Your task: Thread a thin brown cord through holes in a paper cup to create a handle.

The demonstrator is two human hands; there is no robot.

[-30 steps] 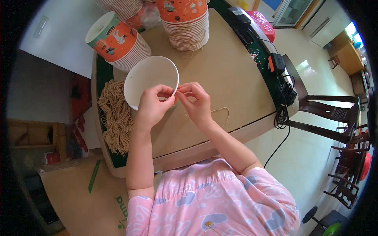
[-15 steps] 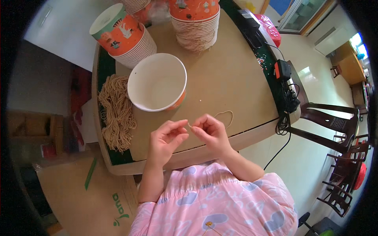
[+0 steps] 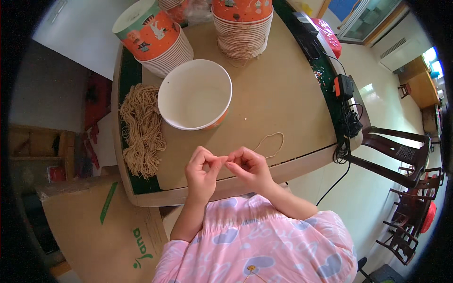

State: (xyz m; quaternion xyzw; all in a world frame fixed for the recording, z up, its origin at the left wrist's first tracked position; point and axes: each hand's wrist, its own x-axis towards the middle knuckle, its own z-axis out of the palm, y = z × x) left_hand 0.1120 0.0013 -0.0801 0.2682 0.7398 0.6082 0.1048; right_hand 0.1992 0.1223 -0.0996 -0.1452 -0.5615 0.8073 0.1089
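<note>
My left hand (image 3: 202, 174) and my right hand (image 3: 252, 169) meet fingertip to fingertip above the table's near edge. Both are closed in a pinch on a thin beige cord (image 3: 282, 137), whose end between the fingertips is mostly hidden. From behind my right hand the cord loops out over the tabletop. Just beyond my hands stands a white paper bucket (image 3: 194, 96), mouth up, with a small hole near its rim and some orange print outside. A bundle of beige cords (image 3: 141, 134) lies left of it.
Behind the bucket a stack of orange-printed paper buckets (image 3: 158, 40) lies tilted. Another stack (image 3: 243, 30) stands with cords draped around it. Black adapters and cables (image 3: 347, 118) run along the table's right side. A cardboard box (image 3: 101, 226) sits at lower left; a dark wooden chair (image 3: 394, 148) stands right.
My left hand has moved right and its fingers have closed at my right fingertips, where the cord's end showed before. The view has shifted slightly.
</note>
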